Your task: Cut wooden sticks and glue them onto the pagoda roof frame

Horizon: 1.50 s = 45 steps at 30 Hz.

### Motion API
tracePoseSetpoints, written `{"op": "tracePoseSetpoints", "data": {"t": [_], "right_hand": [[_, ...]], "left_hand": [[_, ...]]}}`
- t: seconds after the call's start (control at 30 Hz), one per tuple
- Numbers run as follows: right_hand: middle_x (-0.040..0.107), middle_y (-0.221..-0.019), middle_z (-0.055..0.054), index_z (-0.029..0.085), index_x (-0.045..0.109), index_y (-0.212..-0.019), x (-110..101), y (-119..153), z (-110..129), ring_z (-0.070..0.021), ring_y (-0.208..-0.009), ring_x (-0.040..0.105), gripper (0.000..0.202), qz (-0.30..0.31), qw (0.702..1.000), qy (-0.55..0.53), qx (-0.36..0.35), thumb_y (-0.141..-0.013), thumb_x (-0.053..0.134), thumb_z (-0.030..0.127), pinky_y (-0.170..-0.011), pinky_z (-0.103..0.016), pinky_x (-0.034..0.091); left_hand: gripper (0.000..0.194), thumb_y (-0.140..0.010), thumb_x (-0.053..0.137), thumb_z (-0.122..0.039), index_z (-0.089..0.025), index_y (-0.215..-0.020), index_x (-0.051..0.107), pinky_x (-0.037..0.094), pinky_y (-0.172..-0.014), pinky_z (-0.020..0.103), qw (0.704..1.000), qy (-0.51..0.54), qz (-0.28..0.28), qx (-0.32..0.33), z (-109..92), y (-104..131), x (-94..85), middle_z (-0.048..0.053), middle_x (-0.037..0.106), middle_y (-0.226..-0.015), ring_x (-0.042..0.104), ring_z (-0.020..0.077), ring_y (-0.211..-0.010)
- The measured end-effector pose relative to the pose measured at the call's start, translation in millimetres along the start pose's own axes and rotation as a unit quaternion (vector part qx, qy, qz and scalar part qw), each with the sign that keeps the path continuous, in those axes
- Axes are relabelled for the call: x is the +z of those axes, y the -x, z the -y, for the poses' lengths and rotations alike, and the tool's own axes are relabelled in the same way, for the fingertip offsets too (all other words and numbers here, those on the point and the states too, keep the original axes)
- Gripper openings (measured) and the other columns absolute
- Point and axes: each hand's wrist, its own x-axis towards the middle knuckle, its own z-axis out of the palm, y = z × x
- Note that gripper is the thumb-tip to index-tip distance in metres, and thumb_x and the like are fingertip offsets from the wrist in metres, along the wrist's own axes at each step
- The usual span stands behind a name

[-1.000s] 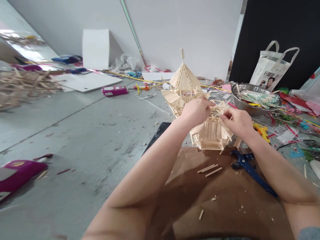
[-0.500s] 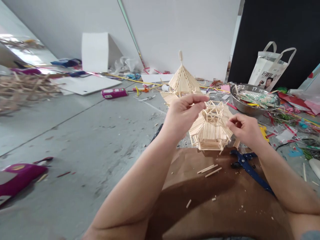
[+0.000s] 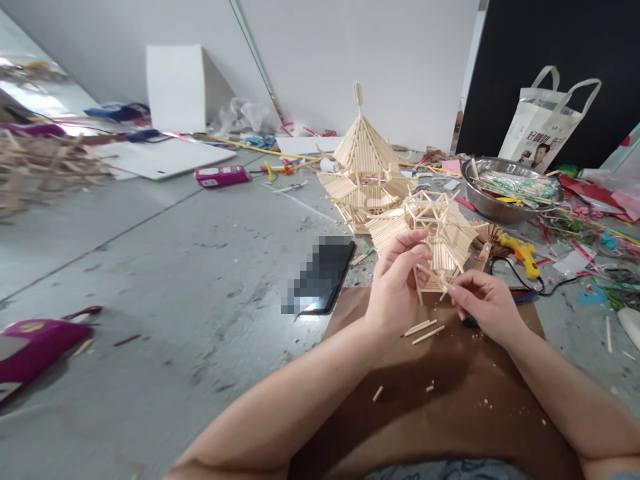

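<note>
Evidently, in the head view, the right hand's (image 3: 483, 301) grip is pinched on a thin stick (image 3: 435, 277); whether the left hand's (image 3: 397, 287) curled grip holds it too, one cannot tell. The front model (image 3: 443, 250) stands just beyond them, its lower roof slatted, its top a bare frame, seemingly unfinished. The rear model (image 3: 367, 150) has its peaked roof. Loose sticks (image 3: 429, 335) lie nearby.
</note>
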Motion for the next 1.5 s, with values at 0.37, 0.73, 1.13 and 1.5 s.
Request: {"op": "tracePoseSetpoints", "data": {"t": [0.37, 0.73, 1.13, 1.5], "right_hand": [[0.047, -0.051, 0.005, 0.016, 0.056, -0.066, 9.0, 4.0, -7.1, -0.0071, -0.047, 0.039, 0.012, 0.098, 0.972, 0.213, 0.000, -0.072, 0.052, 0.026, -0.046, -0.020, 0.030], [0.046, -0.048, 0.005, 0.019, 0.048, -0.059, 8.4, 5.6, -5.8, -0.0086, -0.047, 0.044, 0.025, 0.155, 0.962, 0.221, -0.039, -0.082, 0.038, 0.023, -0.050, -0.021, 0.034], [0.048, -0.056, 0.005, 0.019, 0.049, -0.072, -6.9, -4.0, -1.5, -0.0066, -0.043, 0.045, 0.032, 0.212, 0.977, 0.023, -0.026, -0.084, 0.040, 0.047, -0.043, -0.020, 0.035], [0.061, -0.104, -0.011, 0.015, 0.059, -0.098, 5.0, 13.2, -40.9, -0.0216, -0.094, 0.053, 0.021, 0.227, 0.734, 0.603, -0.214, -0.082, 0.045, 0.018, -0.076, -0.032, 0.042]], "left_hand": [[0.006, -0.076, 0.050, -0.021, -0.019, -0.081, 0.053, 0.028, -0.041, 0.016, 0.999, 0.020, 0.005, -0.031, 13.7, 1.0, 0.5, -0.005, 0.043, -0.050, 0.035, 0.0052, -0.042], [0.014, -0.080, 0.052, -0.032, -0.018, -0.080, 0.056, 0.036, -0.044, 0.017, 0.997, 0.040, 0.043, -0.059, 20.2, 5.7, 1.5, -0.004, 0.049, -0.057, 0.044, 0.0047, -0.046], [0.028, -0.076, 0.056, -0.036, -0.018, -0.098, 0.058, 0.044, -0.038, 0.022, 0.973, -0.078, 0.177, -0.128, 13.2, 21.6, 3.6, 0.005, 0.068, -0.085, 0.056, 0.0099, -0.044], [0.029, -0.074, 0.059, -0.042, -0.016, -0.086, 0.065, 0.052, -0.066, 0.024, 0.972, -0.209, 0.106, 0.024, 20.3, 23.9, -28.2, 0.003, 0.069, -0.074, 0.064, 0.0122, -0.067]]}}
